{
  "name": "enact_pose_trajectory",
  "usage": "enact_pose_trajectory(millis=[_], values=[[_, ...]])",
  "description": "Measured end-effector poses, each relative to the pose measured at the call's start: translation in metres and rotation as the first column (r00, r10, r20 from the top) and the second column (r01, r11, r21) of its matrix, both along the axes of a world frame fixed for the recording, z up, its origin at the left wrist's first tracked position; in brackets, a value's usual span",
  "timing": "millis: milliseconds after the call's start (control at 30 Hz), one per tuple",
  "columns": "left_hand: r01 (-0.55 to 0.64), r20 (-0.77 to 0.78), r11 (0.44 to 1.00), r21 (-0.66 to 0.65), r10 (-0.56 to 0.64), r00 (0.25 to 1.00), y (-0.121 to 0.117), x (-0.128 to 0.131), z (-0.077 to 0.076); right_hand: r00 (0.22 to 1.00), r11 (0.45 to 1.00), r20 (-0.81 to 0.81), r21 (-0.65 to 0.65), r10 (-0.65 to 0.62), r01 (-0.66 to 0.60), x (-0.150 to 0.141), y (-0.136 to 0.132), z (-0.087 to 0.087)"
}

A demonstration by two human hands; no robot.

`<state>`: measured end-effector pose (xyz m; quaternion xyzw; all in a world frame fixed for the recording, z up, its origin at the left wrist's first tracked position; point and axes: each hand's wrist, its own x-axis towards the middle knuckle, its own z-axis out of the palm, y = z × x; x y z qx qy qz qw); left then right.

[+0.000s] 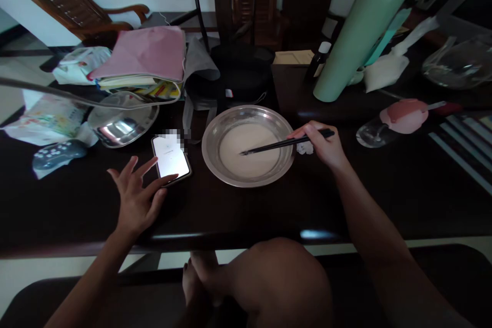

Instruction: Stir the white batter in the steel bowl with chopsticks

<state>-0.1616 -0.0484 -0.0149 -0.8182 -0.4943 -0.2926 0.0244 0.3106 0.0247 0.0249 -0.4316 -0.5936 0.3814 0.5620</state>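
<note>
A round metal bowl [209, 164] stands on the dark table, with a pale, milky batter-like mixture [249, 164] in it. Dark chopsticks [274, 146] reach over the bowl's right side, their tips in the mixture. My right hand [325, 146] grips the chopsticks near their back end. To the left of the bowl lies a smartphone [171, 159] with a bright white screen. Over its lower left part my left hand [140, 192] is spread, the index finger at the lower screen. Whether that fingertip touches the glass I cannot tell.
A crumpled white tissue [305, 147] lies right of the bowl. Behind stand a tall green thermos [349, 46] and a black bag [242, 74]. At left are a shiny metal basin [123, 125], a game controller [59, 156] and a pink-topped pile [142, 54]. A pink-sleeved bottle [403, 118] lies at right.
</note>
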Motion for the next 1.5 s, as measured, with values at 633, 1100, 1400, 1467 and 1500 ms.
enact_pose_trajectory(millis=[633,1100,1400,1467,1500], values=[[-0.019,0.0,1.0,0.004,0.019,1.0,-0.0042,0.0082,0.003,0.999,0.999,0.031,-0.038,-0.007,0.008,0.0028,0.0014,-0.0009],[-0.016,-0.03,1.0,-0.008,0.016,0.999,-0.0047,0.0073,0.0031,0.992,0.992,-0.016,-0.004,-0.127,0.127,-0.0005,-0.0004,0.0022],[0.0,-0.023,1.0,0.0,0.0,1.0,-0.0042,0.0055,0.0017,0.994,0.994,0.025,0.011,-0.11,0.11,0.001,0.0009,0.0011],[-0.004,-0.021,1.0,-0.003,0.004,1.0,-0.0038,0.0057,0.0015,0.992,0.992,0.0,-0.003,-0.127,0.127,0.0017,0.0015,0.0001],[-0.012,-0.02,1.0,-0.006,0.012,1.0,-0.0037,0.0058,0.0016,0.994,0.994,-0.003,-0.014,-0.112,0.112,0.0015,0.0013,-0.0003]])
